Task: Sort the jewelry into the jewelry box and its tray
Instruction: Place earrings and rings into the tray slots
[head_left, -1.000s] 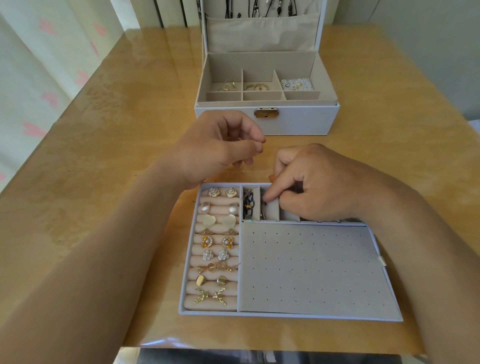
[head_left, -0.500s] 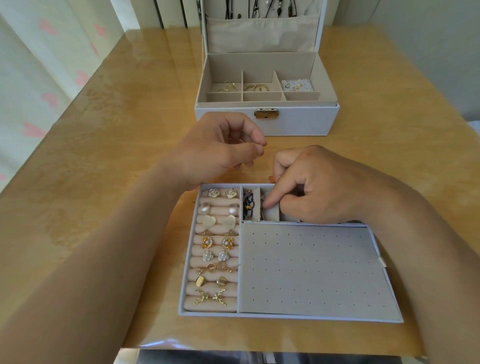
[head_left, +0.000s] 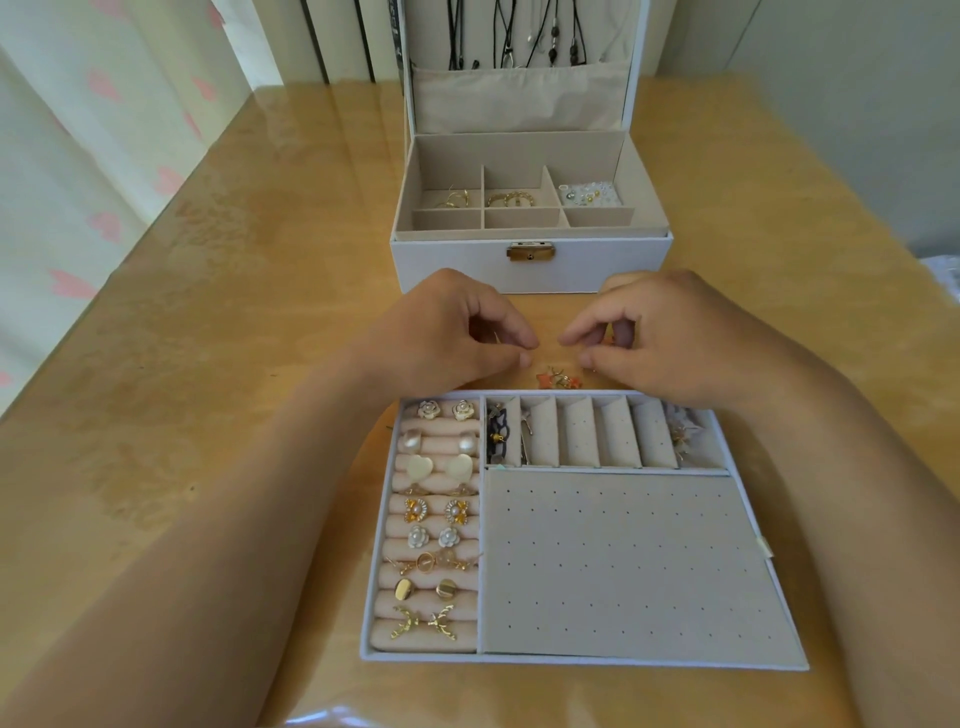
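Observation:
My left hand (head_left: 452, 338) hovers above the table between the jewelry box (head_left: 452, 265) and the tray (head_left: 571, 661). Its fingers are curled, thumb against forefinger, and a small thin piece seems pinched there, barely visible. My right hand (head_left: 670, 338) hovers opposite it with thumb and forefinger slightly apart, nothing plainly between them. A pair of orange earrings (head_left: 561, 379) lies on the table under the fingertips of both hands, just beyond the tray's far rim. Earring pairs (head_left: 436, 519) fill the tray's left rolls. A dark earring (head_left: 497, 431) sits in the first slot.
The box stands open at the back with necklaces (head_left: 519, 36) hanging in its lid and rings (head_left: 511, 199) in its compartments. A pale flower piece (head_left: 685, 431) lies in the tray's far right slot. A curtain (head_left: 78, 182) hangs left of the wooden table (head_left: 234, 364).
My right hand has lifted out of the tray's slots and moved back over the table, uncovering the slots and the orange earrings. The left hand has stayed put.

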